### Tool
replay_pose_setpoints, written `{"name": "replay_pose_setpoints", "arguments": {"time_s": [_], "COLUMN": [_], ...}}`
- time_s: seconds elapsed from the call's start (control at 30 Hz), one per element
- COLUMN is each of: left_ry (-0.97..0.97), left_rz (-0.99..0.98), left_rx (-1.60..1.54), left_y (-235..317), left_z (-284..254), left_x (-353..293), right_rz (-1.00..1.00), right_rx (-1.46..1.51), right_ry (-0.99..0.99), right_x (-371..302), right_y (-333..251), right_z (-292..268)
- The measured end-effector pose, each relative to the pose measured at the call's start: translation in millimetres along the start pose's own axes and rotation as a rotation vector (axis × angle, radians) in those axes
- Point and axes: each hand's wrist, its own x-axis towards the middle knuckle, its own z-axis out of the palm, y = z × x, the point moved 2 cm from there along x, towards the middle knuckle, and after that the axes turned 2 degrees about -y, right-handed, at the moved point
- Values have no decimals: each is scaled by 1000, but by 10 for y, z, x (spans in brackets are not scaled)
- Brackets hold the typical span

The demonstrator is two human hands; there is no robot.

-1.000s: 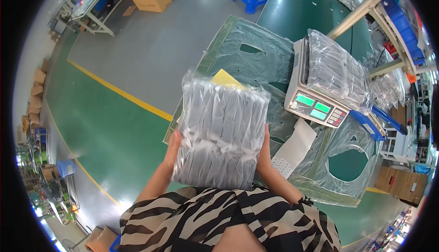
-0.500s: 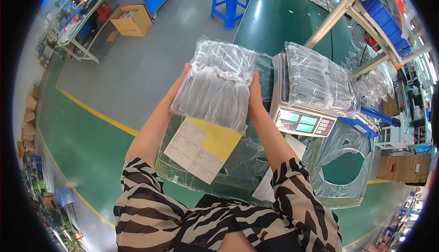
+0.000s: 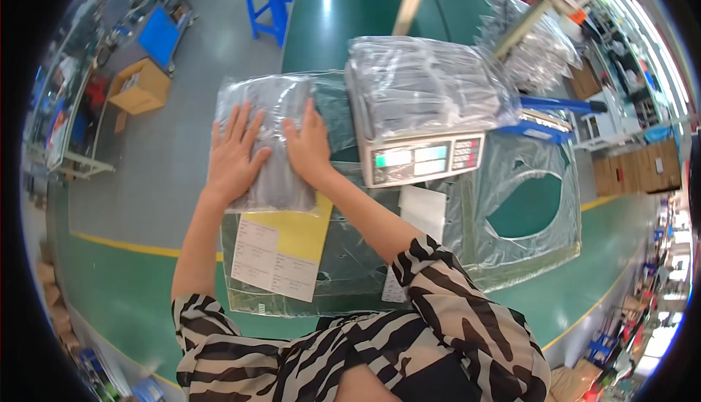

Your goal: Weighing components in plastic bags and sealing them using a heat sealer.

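Clear bag of grey packets [image 3: 280, 179]: at left end of plastic-covered desk [image 3: 354, 270], left of scale [image 3: 427, 159], overlapping yellow sheet [image 3: 298, 230]. Left hand [image 3: 237, 155]: fingers spread, laid flat on bag. Right hand [image 3: 308, 146]: thumb apart from fingers, along bag's right side. Step, judged: pressing bag flat. Next move likely calls for even palm pressure.
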Motion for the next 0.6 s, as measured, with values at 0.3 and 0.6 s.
{"name": "replay_pose_setpoints", "arguments": {"time_s": [0.3,0.6], "left_ry": [171,354], "left_rz": [-34,-167], "left_rx": [-134,-723], "left_y": [314,1657], "left_z": [-212,-170], "left_x": [-91,114], "right_rz": [-341,-2], "right_rx": [230,-6], "right_ry": [-121,342], "right_x": [-420,534], "right_y": [172,1680], "right_z": [-2380,-4716]}}
